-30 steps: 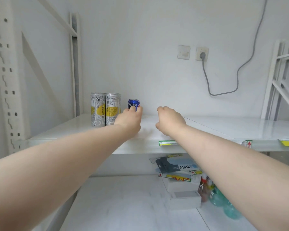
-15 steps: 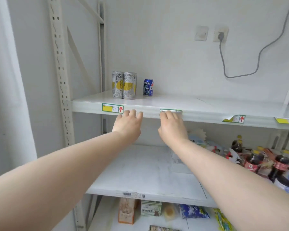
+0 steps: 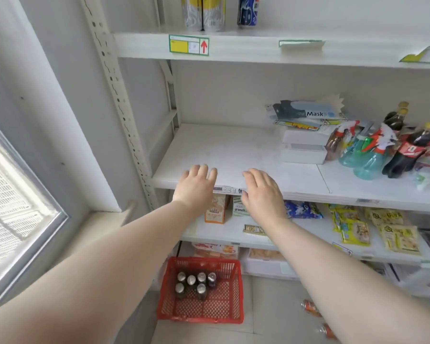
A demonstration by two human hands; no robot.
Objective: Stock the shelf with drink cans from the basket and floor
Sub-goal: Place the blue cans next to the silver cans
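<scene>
My left hand (image 3: 195,187) and my right hand (image 3: 262,194) hang empty, fingers spread, in front of the middle shelf's front edge (image 3: 308,194). On the top shelf (image 3: 258,49) stand two silver-and-yellow cans (image 3: 203,13) and a blue Pepsi can (image 3: 246,11), cut off by the frame's top. Far below on the floor sits a red mesh basket (image 3: 224,309) holding several upright cans (image 3: 195,281) in its back left corner. Two orange cans (image 3: 309,307) (image 3: 328,331) lie on the floor to the basket's right, partly behind my right forearm.
The middle shelf holds white boxes (image 3: 303,147), a mask pack (image 3: 305,111) and bottles (image 3: 382,150) at the right. Snack packets (image 3: 372,227) fill the lower shelf. A perforated shelf upright (image 3: 119,100) and a window (image 3: 13,207) stand at the left.
Both hands have dropped from the top shelf, where the left one touched the Pepsi can, down to the middle shelf's edge. The view has tilted down, showing the basket and floor.
</scene>
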